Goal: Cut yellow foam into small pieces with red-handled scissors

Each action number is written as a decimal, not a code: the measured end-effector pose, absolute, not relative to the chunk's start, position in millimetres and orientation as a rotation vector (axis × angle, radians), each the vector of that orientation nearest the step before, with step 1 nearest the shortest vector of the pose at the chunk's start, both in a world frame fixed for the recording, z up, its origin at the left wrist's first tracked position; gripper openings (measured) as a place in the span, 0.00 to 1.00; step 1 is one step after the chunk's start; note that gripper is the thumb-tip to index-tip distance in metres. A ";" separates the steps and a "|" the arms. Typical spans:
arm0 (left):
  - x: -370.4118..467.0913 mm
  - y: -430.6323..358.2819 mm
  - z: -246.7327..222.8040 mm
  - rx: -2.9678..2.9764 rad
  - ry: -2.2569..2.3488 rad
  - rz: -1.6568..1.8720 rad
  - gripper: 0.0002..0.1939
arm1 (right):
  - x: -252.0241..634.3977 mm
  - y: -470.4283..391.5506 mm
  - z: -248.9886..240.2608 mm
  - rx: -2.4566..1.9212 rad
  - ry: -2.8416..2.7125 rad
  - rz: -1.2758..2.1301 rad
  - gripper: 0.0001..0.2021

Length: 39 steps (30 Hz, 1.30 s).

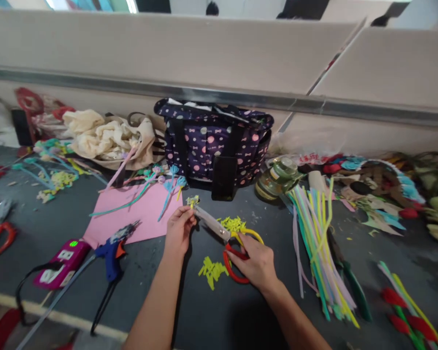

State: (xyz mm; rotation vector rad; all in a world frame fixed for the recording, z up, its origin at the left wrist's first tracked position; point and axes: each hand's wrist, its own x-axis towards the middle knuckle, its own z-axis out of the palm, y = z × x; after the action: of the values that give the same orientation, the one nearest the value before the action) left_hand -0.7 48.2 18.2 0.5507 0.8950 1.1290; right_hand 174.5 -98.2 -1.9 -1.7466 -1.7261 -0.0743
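My right hand [255, 257] grips a pair of scissors [215, 224] by its handles, one loop red and one yellow. Its blades reach up and left to the fingertips of my left hand [181, 226], which pinches a small pale-yellow craft piece [192, 201]. Whether the blades touch that piece I cannot make out. Under the scissors lies a pile of short yellow cut strips [233, 224]. A second pile of yellow strips [210, 272] sits nearer to me, left of the red loop.
Behind stand a dark dotted bag [209, 150], a phone [224, 179] and a glass jar [275, 179]. Pipe cleaners [319, 257] lie right. To the left are pink paper [131, 218], a blue glue gun [111, 255], a magenta power strip [63, 265] and red-handled scissors [0, 240].
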 end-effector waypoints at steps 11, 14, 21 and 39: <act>0.5 49.4 10.6 0.565 0.808 1.203 0.13 | 176.8 -104.1 -8.7 -1.867 -1.737 -0.029 0.22; -0.2 47.6 13.2 0.579 0.792 1.200 0.12 | 176.1 -104.5 -8.2 -1.876 -1.736 -0.061 0.22; 1.0 42.3 15.6 0.631 0.731 1.157 0.10 | 172.2 -104.5 -2.2 -1.899 -1.775 -0.080 0.22; -3.9 40.8 18.3 0.657 0.708 1.088 0.12 | 169.7 -104.9 4.8 -1.976 -1.774 -0.135 0.20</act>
State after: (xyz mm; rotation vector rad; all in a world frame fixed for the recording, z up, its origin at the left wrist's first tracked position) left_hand -3.9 40.8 18.3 0.6569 0.7081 1.0883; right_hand 169.7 -104.9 4.8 -1.9757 -1.7744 -0.1352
